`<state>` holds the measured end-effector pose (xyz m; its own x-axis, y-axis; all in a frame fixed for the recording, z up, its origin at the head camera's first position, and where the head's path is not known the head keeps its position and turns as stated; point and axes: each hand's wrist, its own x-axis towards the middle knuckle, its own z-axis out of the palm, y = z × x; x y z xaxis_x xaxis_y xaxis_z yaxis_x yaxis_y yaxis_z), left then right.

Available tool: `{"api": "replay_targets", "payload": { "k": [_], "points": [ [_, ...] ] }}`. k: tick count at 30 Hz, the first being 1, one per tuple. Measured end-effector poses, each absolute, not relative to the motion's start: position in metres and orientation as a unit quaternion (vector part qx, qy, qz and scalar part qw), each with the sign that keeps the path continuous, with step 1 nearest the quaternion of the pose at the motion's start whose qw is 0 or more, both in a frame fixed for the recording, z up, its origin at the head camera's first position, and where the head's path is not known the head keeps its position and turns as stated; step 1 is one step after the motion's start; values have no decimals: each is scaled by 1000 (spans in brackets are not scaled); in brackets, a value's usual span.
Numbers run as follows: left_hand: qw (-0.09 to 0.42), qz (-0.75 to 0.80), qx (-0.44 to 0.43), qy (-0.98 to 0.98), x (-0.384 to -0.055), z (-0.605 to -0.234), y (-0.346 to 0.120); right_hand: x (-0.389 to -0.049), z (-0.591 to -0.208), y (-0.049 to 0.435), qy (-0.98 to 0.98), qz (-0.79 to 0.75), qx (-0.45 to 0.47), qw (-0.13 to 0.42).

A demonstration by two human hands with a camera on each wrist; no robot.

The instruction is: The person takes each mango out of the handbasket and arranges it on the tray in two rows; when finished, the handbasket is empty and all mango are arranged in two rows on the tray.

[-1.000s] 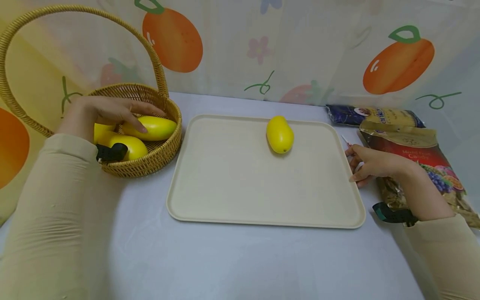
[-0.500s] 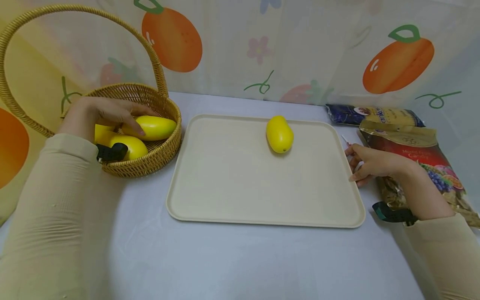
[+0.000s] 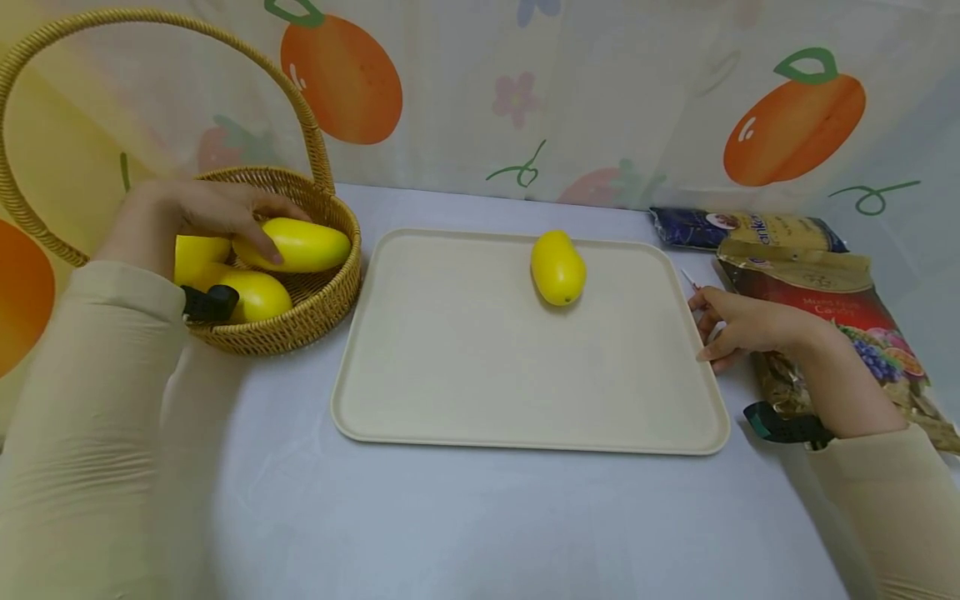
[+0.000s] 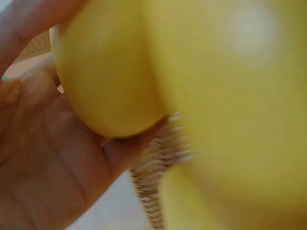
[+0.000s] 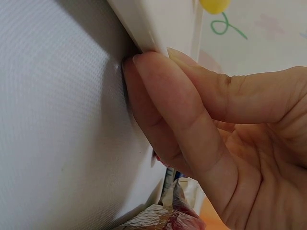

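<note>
My left hand (image 3: 213,208) reaches into the wicker basket (image 3: 347,287) and grips a smooth yellow mango (image 3: 307,246). In the left wrist view, the fingers and palm wrap one end of that mango (image 4: 105,76). More yellow fruits (image 3: 258,296) lie in the basket below, partly hidden by the wrist. At the right side, my right hand (image 3: 738,325) pinches the rim of a cream tray (image 3: 480,367). The right wrist view shows thumb and fingertips meeting on the tray's edge (image 5: 151,28). One yellow mango (image 3: 558,268) lies on the tray near its far edge.
The basket's tall handle (image 3: 311,125) arches over the left arm. Beside the right hand lie a red and gold candy bag (image 3: 825,300) and a blue and gold packet (image 3: 750,229). A thin red-and-white item (image 3: 692,282) shows behind the right fingers. A fruit-print curtain (image 3: 450,100) hangs behind.
The left hand has shifted slightly left and up, and the gripped mango has risen a little within the basket. My right hand keeps its hold on the tray.
</note>
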<state>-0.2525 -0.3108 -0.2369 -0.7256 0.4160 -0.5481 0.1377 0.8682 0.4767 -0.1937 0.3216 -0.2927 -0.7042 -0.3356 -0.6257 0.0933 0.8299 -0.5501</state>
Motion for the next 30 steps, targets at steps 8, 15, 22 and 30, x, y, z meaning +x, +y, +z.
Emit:
{"api": "replay_targets", "payload": {
  "k": [8,15,22,30],
  "points": [
    [263,188,166,932,-246,-201,-300,-193,-291,321,879,-283,-70,378],
    [222,225,144,938,-237,-189,-274,-193,-292,322,880,-279,-68,378],
    [194,281,150,928,-229,-189,-241,-192,-293,320,881,-277,-68,378],
    [167,363,161,903,-222,-195,-204,-193,-292,318,883,-274,-71,375]
  ]
}}
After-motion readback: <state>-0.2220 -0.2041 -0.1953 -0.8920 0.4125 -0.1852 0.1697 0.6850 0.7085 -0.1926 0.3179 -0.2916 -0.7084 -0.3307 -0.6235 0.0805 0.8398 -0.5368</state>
